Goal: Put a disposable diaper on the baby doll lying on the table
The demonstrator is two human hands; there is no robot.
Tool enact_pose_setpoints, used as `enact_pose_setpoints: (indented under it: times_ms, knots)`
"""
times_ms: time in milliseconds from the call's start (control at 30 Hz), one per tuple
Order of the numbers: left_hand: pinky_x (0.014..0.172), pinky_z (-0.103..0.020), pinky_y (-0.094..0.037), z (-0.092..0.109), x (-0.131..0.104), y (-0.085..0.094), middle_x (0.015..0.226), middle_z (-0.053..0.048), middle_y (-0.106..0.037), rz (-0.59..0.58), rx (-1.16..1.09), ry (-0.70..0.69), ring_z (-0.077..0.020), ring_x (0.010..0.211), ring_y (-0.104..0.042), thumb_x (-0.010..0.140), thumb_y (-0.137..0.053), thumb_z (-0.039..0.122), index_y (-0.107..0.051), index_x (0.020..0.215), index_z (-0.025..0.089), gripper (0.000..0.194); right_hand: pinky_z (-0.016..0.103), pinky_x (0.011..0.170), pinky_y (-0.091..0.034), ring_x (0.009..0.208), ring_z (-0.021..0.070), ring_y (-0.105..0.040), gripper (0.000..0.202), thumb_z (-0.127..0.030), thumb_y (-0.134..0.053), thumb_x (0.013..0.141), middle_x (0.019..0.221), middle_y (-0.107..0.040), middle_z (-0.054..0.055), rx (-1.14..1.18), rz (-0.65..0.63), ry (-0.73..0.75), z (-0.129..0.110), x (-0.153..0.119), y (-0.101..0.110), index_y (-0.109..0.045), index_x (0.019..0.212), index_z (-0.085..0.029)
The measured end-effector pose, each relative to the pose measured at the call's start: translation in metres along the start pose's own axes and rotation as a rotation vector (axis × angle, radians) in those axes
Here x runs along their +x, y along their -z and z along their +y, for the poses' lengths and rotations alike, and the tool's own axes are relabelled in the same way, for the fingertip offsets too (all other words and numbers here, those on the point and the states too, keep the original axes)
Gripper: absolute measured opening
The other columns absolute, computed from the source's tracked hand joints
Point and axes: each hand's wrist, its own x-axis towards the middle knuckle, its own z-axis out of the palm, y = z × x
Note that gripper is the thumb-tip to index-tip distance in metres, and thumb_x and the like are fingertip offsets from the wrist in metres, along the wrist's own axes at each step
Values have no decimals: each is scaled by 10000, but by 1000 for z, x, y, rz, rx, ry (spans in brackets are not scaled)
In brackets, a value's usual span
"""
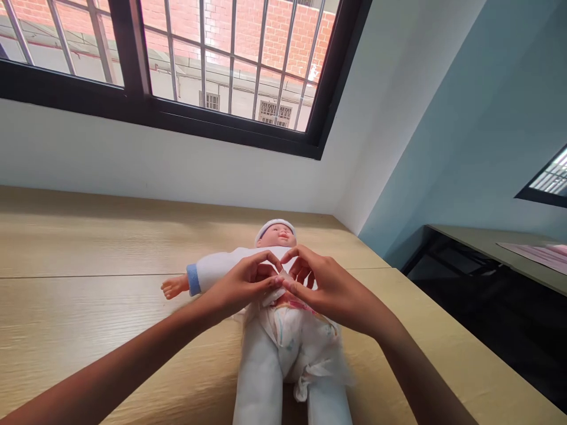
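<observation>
A baby doll [277,234] in a white cap and white clothes with a blue cuff lies on its back on the wooden table [88,313]. Round its hips is a white printed diaper [290,330]. Over the doll's belly, my left hand [254,274] and my right hand [314,277] meet at the fingertips. Both pinch a small piece of whitish material between thumb and fingers; what it belongs to is partly hidden. A crumpled white cloth or strip hangs over the doll's legs, slightly blurred.
Behind the table is a white wall with a black-framed barred window [230,127]. At the right stands another dark table [478,242] with a pink sheet [538,255] on it, beyond the wooden table's right edge.
</observation>
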Motion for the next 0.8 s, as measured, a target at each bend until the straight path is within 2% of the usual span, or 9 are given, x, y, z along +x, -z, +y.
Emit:
enact_pose_setpoints:
  times_ms: [100, 200, 300, 400, 467, 667, 800]
  knots:
    - [555, -217, -307, 5, 0, 5, 648, 49, -562, -45, -58, 74, -93, 609, -473, 793, -721, 460, -473, 1002, 185, 426, 255, 624, -452, 720, 136, -608, 148, -266, -553, 900, 775, -638, -42, 39, -7, -4, 0, -2, 5, -548, 1046, -243]
    - [608, -223, -333, 14, -2, 13, 677, 47, -590, -132, -22, 166, -98, 662, -496, 768, -763, 365, -467, 1062, 186, 455, 244, 598, -428, 682, 128, -585, 182, -208, -555, 869, 732, -622, -61, 20, -40, -13, -2, -5, 10, -548, 1044, -260]
    - [618, -227, -325, 18, -4, 19, 702, 49, -574, -176, 30, 212, -95, 676, -492, 741, -779, 288, -489, 986, 175, 396, 244, 606, -424, 689, 126, -583, 176, -201, -553, 856, 736, -619, -60, -1, -39, -20, -2, -6, 10, -550, 1024, -254]
    - [632, -228, -338, 17, -5, 20, 741, 53, -539, -205, -33, 191, -89, 694, -487, 742, -766, 276, -458, 849, 179, 340, 248, 611, -422, 697, 125, -576, 125, -227, -531, 871, 742, -602, -55, -6, -22, -31, -1, -4, 6, -550, 993, -240]
    - [658, -237, -371, 15, -5, 20, 783, 47, -544, -216, -75, 185, -94, 716, -511, 751, -753, 283, -446, 839, 186, 333, 248, 608, -409, 699, 123, -562, 105, -229, -517, 872, 743, -590, -56, -20, -37, -36, 2, -2, 4, -549, 972, -236]
    - [645, -266, -451, 15, -5, 16, 787, 50, -555, -185, -48, 270, -99, 647, -559, 724, -750, 256, -451, 888, 192, 347, 253, 567, -345, 656, 122, -487, 114, -189, -493, 829, 708, -532, -69, -86, -125, -35, 7, -2, -1, -506, 931, -238]
    - [614, -255, -446, 10, -7, 12, 800, 50, -550, -111, 31, 234, -108, 652, -580, 724, -727, 239, -494, 920, 187, 309, 263, 576, -343, 675, 139, -493, 140, -192, -468, 812, 721, -540, -59, -117, -142, -90, 7, -2, -1, -495, 940, -242]
